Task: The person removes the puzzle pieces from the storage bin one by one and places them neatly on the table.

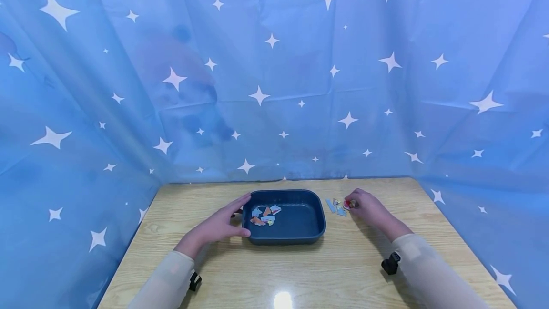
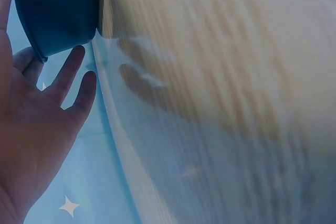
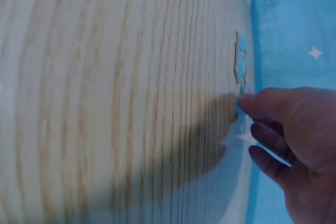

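A dark blue tray (image 1: 285, 241) stands on the table, with several flat jigsaw puzzle pieces (image 1: 268, 219) lying in its left half, some light blue and some orange. Against the tray's left end rests my left hand (image 1: 218, 223), thumb at the near corner and fingers at the far one. The left wrist view shows those fingers spread beside the tray wall (image 2: 60, 9). To the right of the tray, my right hand (image 1: 370, 210) pinches a red puzzle piece (image 1: 346, 204) between thumb and fingers, mostly hidden by them. Right beside it lie several more pieces (image 1: 330, 205), seen nearly edge-on in the right wrist view.
The wooden table (image 1: 240, 275) reaches back to a blue curtain (image 1: 274, 70) with white stars, which also hangs along both sides. A bright light reflection shows near the table's front. Each wrist wears a small black device (image 1: 390, 263).
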The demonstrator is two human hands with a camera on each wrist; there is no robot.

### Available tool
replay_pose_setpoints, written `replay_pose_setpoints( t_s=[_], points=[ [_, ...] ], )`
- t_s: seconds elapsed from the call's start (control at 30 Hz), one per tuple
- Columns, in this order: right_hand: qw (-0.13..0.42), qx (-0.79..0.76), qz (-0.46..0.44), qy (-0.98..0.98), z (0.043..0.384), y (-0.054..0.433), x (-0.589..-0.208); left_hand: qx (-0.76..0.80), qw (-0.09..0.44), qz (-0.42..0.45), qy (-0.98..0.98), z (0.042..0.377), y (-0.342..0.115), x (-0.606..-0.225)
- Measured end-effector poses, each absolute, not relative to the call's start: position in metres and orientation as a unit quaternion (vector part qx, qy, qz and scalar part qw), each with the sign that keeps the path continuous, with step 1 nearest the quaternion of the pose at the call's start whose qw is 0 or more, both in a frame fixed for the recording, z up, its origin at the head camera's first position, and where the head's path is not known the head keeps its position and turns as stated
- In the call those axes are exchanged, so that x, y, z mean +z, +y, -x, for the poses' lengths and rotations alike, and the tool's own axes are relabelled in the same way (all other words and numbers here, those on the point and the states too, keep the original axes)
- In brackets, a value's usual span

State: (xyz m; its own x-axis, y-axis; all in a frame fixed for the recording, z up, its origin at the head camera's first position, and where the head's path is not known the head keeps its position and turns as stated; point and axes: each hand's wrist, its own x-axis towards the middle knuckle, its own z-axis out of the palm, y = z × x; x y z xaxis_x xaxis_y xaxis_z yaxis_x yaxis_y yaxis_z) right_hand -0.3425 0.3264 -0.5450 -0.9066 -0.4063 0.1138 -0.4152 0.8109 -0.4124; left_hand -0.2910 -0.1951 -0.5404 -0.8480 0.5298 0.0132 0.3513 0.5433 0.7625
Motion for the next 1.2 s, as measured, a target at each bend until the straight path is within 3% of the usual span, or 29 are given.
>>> replay_pose_setpoints(
  t_s=[1.0,1.2],
  points=[
    [-0.025,0.294,-0.168,-0.941,0.345,0.329,-0.539,0.416,0.113,-0.248,0.868,0.288,-0.194,-0.537],
    [0.008,0.333,-0.177,-0.926,0.34,0.313,-0.527,0.42,0.114,-0.248,0.865,0.288,-0.194,-0.537]
  ],
)
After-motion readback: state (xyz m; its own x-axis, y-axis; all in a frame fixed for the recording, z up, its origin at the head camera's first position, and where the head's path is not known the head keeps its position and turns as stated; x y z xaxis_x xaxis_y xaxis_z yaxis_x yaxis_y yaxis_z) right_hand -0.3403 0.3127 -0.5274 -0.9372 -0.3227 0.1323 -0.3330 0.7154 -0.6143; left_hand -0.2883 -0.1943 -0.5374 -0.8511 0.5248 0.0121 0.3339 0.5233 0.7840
